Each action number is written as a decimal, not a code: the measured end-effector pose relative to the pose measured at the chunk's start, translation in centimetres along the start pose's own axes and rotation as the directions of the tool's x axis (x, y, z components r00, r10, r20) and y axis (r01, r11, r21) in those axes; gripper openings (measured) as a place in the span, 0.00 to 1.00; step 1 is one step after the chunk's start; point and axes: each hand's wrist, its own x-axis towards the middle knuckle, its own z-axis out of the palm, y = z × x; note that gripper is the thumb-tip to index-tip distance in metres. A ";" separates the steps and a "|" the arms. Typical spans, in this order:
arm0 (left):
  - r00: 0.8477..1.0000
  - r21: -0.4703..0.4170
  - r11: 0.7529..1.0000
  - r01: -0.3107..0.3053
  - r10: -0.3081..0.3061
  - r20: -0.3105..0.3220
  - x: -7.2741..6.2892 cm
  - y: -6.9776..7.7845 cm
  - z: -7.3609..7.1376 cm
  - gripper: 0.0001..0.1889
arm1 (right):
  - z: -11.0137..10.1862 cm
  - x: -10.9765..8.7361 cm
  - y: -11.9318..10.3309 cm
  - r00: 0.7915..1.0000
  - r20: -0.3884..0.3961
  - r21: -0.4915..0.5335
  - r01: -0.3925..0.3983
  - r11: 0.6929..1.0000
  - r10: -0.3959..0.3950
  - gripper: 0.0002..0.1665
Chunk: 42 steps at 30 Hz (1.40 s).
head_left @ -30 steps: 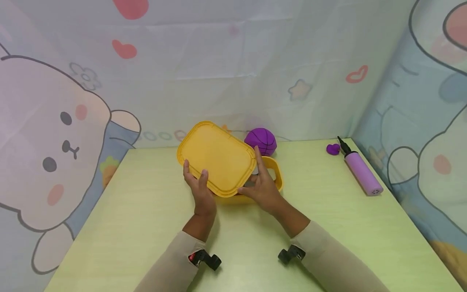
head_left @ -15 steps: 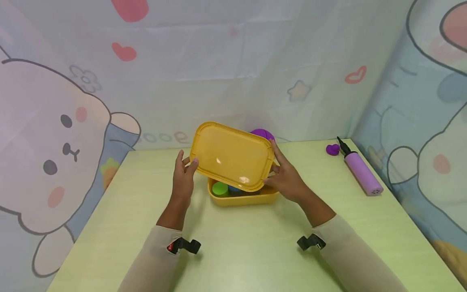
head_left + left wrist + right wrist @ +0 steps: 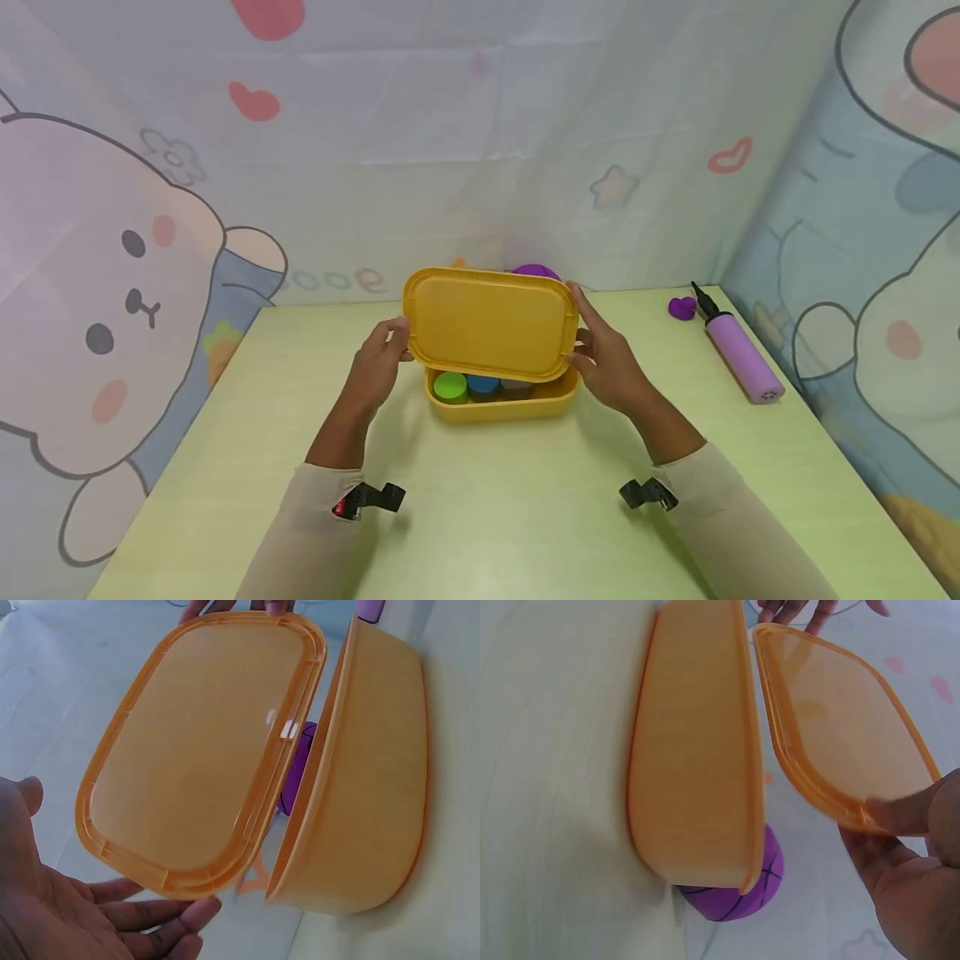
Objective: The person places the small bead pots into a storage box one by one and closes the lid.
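Observation:
A yellow lid (image 3: 491, 325) is tilted up above the rear of a yellow box (image 3: 502, 410). My right hand (image 3: 611, 367) pinches the lid's right end, thumb on the near face and fingers behind. At the other end is my left hand (image 3: 375, 367); in the left wrist view its fingers (image 3: 161, 926) touch the lid's lower edge while the thumb stands apart from it. Inside the box, a green round-topped piece (image 3: 451, 387), a blue one (image 3: 482, 386) and a dark grey one (image 3: 517, 388) show below the lid, which hides the rest.
Behind the lid, a purple basketball-patterned ball (image 3: 536, 272) is mostly hidden in the head view. A lilac hand pump (image 3: 742, 357) with a black nozzle and a small purple object (image 3: 682, 308) lie at the table's (image 3: 480, 517) far right. A printed curtain (image 3: 420, 167) borders the back.
The lid has moved right and levelled out, its face turning more upright. Both hands have shifted to its ends, the left hand leftward and the right hand rightward. More of the box's contents now shows.

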 end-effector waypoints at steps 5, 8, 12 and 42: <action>0.999 -0.097 0.994 -0.040 0.041 0.014 -0.2 -0.1 0.0 0.40 | 0.0 -0.3 -0.7 0.997 -0.021 -0.025 0.074 0.997 -0.074 0.69; 0.998 -0.145 0.988 -0.052 0.058 0.038 -0.3 0.0 -0.1 0.41 | 0.1 -0.5 -0.9 0.998 -0.007 0.003 0.067 0.998 -0.067 0.65; 0.993 -0.167 0.982 -0.089 0.101 0.061 -0.1 -0.3 0.3 0.40 | 0.5 -1.0 -0.7 1.000 -0.012 0.072 0.025 0.997 -0.024 0.59; 0.932 0.008 0.973 -0.231 0.219 0.289 0.4 -5.1 0.1 0.61 | 0.5 -2.8 1.5 0.991 0.036 0.474 -0.134 0.870 0.133 0.48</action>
